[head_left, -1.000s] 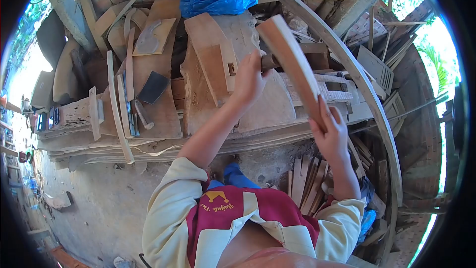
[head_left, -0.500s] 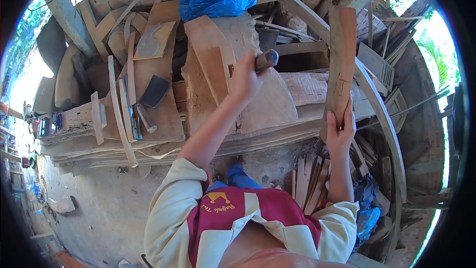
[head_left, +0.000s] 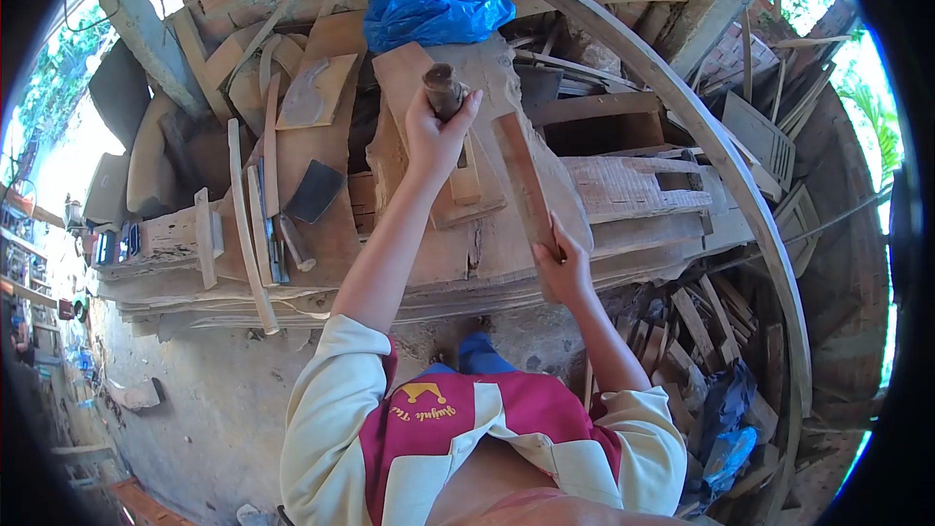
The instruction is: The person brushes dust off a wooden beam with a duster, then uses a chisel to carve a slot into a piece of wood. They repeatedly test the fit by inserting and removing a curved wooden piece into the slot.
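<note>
My left hand (head_left: 436,136) is wrapped round a dark, round-ended wooden tool (head_left: 443,90), raised over the stacked slabs. In my right hand (head_left: 565,263) is the lower part of a long reddish-brown wooden piece (head_left: 526,180), which slants up and to the left over the pale slab (head_left: 487,78). Beneath my left hand lies a lighter board with a slot (head_left: 466,183). The upper end of the long piece is just right of my left hand, apart from it.
A blue plastic bag (head_left: 438,10) lies at the back. A hammer (head_left: 297,242), a dark flat plate (head_left: 315,191) and thin strips (head_left: 248,234) rest at the left. A long curved beam (head_left: 721,141) arches at the right, above scrap wood (head_left: 706,326).
The long wooden piece has moved left and lower with my right hand, from beside the curved beam to over the slabs. My left hand has shifted left with the tool, now pointing upward.
</note>
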A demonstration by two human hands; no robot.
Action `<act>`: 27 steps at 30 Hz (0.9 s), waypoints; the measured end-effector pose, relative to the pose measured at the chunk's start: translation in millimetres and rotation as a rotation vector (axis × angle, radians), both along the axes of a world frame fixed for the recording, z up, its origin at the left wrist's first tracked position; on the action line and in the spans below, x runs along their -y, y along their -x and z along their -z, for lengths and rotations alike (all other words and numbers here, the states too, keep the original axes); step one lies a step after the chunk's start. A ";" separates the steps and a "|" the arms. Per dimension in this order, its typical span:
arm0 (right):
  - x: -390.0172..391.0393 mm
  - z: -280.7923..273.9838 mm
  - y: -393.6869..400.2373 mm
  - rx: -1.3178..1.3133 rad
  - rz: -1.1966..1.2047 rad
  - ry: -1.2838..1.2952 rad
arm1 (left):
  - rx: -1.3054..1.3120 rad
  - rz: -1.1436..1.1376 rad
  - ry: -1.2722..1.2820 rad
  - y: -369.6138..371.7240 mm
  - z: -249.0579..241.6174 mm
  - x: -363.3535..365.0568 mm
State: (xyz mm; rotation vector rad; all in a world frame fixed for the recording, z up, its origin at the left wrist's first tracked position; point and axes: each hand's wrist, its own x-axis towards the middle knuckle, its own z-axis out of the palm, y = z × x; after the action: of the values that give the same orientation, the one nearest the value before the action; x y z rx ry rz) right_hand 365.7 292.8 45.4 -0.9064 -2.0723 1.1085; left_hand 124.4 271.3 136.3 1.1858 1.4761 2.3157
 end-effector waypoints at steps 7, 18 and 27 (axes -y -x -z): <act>15.9 23.7 9.8 0.010 -0.073 0.149 | 0.090 -0.085 -0.007 6.0 -1.7 -0.5; 47.4 12.5 6.3 0.024 -0.071 0.260 | 0.060 -0.436 -0.013 12.2 0.6 9.8; 50.9 13.3 3.0 0.116 -0.145 0.216 | -0.006 -0.367 0.004 29.2 6.6 20.8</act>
State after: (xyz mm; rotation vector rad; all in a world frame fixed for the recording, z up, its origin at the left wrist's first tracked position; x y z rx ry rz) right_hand 362.7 241.9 32.1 -0.9550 -2.1702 1.4083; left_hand 95.2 250.5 129.7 0.9888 1.8322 2.5305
